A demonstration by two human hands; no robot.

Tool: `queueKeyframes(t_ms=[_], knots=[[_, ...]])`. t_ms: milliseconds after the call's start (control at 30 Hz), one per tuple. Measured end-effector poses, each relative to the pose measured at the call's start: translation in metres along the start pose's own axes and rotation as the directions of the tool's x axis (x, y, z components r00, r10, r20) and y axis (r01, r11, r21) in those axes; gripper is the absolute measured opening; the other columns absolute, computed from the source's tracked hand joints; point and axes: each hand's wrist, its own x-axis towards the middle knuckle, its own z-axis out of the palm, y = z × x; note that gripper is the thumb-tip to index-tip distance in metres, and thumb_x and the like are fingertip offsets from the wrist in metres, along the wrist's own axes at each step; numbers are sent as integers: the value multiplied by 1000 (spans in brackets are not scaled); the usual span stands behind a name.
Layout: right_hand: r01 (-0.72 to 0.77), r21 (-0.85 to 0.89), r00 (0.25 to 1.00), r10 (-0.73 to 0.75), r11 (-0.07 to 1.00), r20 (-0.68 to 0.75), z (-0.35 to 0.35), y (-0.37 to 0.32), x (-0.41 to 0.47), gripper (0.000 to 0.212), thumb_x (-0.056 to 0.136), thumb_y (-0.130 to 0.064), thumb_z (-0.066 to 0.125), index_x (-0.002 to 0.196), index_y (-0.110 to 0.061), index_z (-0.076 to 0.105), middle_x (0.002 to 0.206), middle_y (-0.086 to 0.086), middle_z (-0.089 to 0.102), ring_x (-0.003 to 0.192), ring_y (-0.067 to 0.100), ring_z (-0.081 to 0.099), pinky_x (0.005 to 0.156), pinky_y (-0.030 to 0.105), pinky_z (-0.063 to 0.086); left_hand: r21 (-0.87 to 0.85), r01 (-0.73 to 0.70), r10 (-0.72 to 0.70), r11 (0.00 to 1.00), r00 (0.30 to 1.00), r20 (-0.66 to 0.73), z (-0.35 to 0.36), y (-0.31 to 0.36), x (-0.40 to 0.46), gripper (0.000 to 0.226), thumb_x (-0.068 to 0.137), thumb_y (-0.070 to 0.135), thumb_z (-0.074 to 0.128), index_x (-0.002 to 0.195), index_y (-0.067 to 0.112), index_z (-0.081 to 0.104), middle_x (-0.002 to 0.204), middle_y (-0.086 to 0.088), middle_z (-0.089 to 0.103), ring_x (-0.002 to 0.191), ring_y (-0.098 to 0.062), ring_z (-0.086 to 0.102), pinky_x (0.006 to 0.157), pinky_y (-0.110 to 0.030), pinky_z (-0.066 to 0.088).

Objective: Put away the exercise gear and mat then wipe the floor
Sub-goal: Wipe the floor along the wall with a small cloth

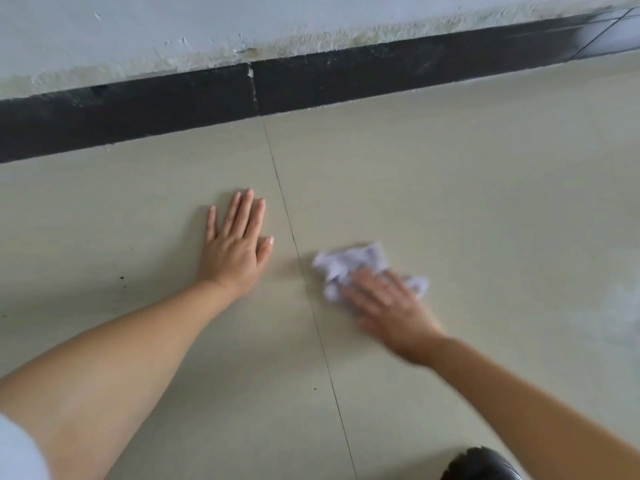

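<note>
**Wiping the floor, left hand braced**

Head view: left hand (pixel 235 247) lies flat, fingers spread, on the floor (pixel 450 188), likely propping body weight. Right hand (pixel 388 306), blurred, presses a crumpled white cloth (pixel 349 263) to the tile just right of a grout line (pixel 294 237); finger curl cannot be told. No gear or mat visible. Beige tiles, a few dark specks, black skirting (pixel 138 116), scuffed pale wall (pixel 173 29). Dark object (pixel 481 465) at bottom edge.
</note>
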Motion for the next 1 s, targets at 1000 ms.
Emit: queueKeyframes(t_ms=[1000], knots=[[-8,95,999,12,995,-46,-54,-25,203,55,97,-40,17,150,-27,21,159,-1,16,147,18,10,117,43,-3,3,44,-43,999,996,-75,3,0,-1,71,88,43,32,145,3,20,153,-15,28,142,-22,18,116,-45,5]])
